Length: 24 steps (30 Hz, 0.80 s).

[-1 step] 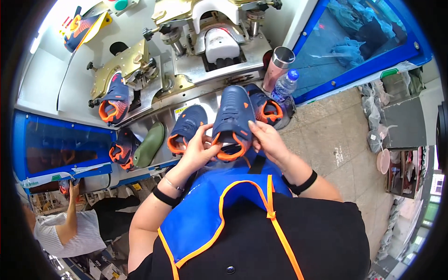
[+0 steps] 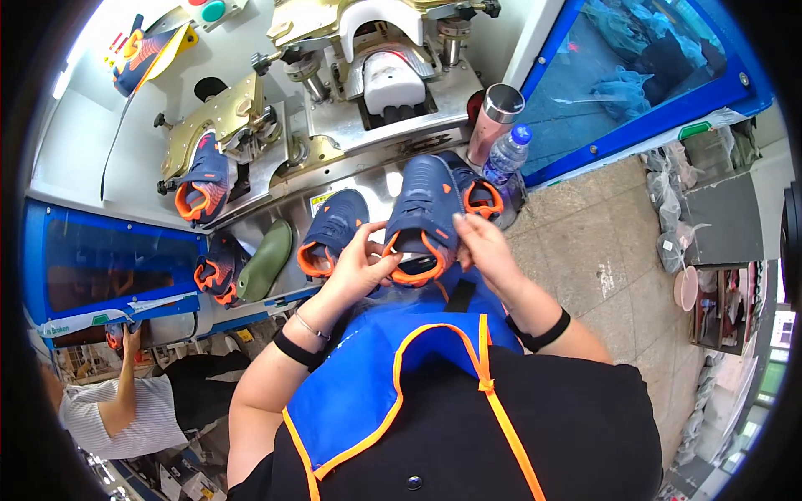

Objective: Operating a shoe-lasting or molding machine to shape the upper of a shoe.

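A navy sneaker (image 2: 424,199) with an orange-lined collar is held toe-up in front of me, its opening toward me. My left hand (image 2: 359,265) grips the collar's left edge between thumb and fingers. At the shoe's right side, my right hand (image 2: 489,250) is closed, its fingertips against the edge; what lies between them is partly hidden. To the left of it, a similar sneaker (image 2: 337,224) rests on the metal ledge. Behind the right side stands another sneaker (image 2: 473,189), partly covered by the held one.
Ahead stands a machine with a white shoe form (image 2: 393,83); a sneaker (image 2: 205,178) sits at its left station. A green foot-shaped form (image 2: 267,260) lies beside more shoes (image 2: 219,265). A pink tumbler (image 2: 494,123) and water bottle (image 2: 508,154) stand at right. Another person (image 2: 125,409) works at lower left.
The held sneaker has shifted slightly to the right and turned a little. My right hand has moved slightly right with it, and its fingers look more bent.
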Each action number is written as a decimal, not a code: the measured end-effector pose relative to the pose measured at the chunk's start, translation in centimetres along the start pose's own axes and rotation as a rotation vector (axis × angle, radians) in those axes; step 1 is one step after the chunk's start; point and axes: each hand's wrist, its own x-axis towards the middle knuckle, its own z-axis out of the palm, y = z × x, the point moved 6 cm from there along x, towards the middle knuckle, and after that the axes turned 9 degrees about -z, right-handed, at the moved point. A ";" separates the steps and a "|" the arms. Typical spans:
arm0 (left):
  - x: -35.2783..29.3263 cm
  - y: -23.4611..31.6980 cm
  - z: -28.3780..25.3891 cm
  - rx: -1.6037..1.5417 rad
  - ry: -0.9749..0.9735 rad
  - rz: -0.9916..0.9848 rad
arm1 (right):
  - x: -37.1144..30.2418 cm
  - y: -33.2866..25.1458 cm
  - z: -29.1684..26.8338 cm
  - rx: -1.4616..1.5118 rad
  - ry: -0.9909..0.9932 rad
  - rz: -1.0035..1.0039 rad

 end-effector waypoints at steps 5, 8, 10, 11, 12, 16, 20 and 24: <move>2.2 4.4 5.1 -0.100 -0.050 -0.080 | -1.8 -1.9 -11.4 -0.570 0.508 -0.477; 5.6 5.2 6.5 -0.082 0.046 -0.110 | -1.3 -0.1 -12.1 -0.513 0.409 -0.263; 6.8 5.6 7.9 -0.062 0.045 -0.194 | -0.9 2.2 -11.6 -0.206 0.447 -0.168; 7.4 5.5 8.1 -0.036 0.034 -0.173 | -1.1 2.2 -11.1 -0.143 0.427 -0.160; 7.8 5.1 8.1 -0.040 0.042 -0.172 | -1.1 2.3 -11.0 -0.144 0.418 -0.160; 9.0 4.6 7.2 0.129 0.125 -0.018 | -1.2 2.1 -10.5 -0.030 0.480 -0.125; 10.6 1.7 5.1 0.200 0.177 -0.157 | -0.2 -0.6 -8.8 -0.765 0.412 -0.599; 9.7 -1.2 2.3 0.381 0.270 -0.244 | -1.7 -3.2 -6.4 -0.785 0.464 -0.531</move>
